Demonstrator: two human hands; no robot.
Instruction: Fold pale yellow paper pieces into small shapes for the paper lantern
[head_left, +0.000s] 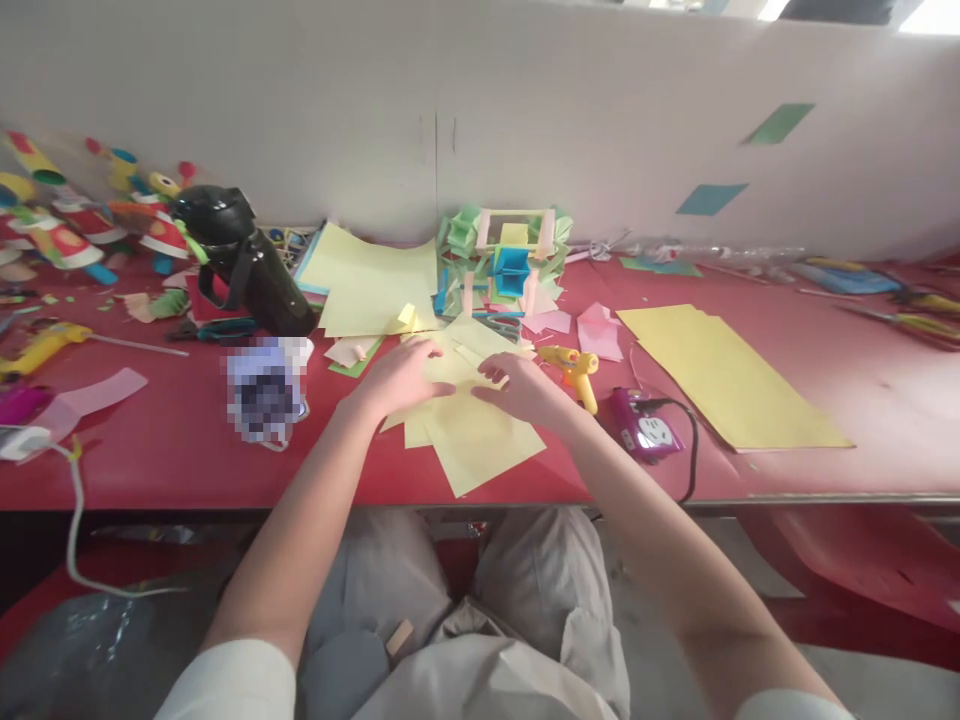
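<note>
Several pale yellow paper sheets (pixel 487 445) lie overlapped at the table's front, below both hands. My left hand (pixel 401 380) hovers over or rests on their left side, thumb and fingers spread, nothing visible between them. Across from it, my right hand (pixel 521 385) has bent fingers with the thumb apart, and it too shows nothing in its grasp. Whether either hand touches the paper is hard to tell. Just right of my right hand lies a yellow hot glue gun (pixel 577 372). Behind the hands stands a folded-paper construction (pixel 514 270) in green, blue and pink.
A dark bottle (pixel 259 275) leans at the back left, near paper figures (pixel 67 240). Yellow sheets (pixel 731 380) lie at right beside a purple power socket (pixel 649 430) with a black cord. A blurred pale item (pixel 266 390) sits left of my left arm.
</note>
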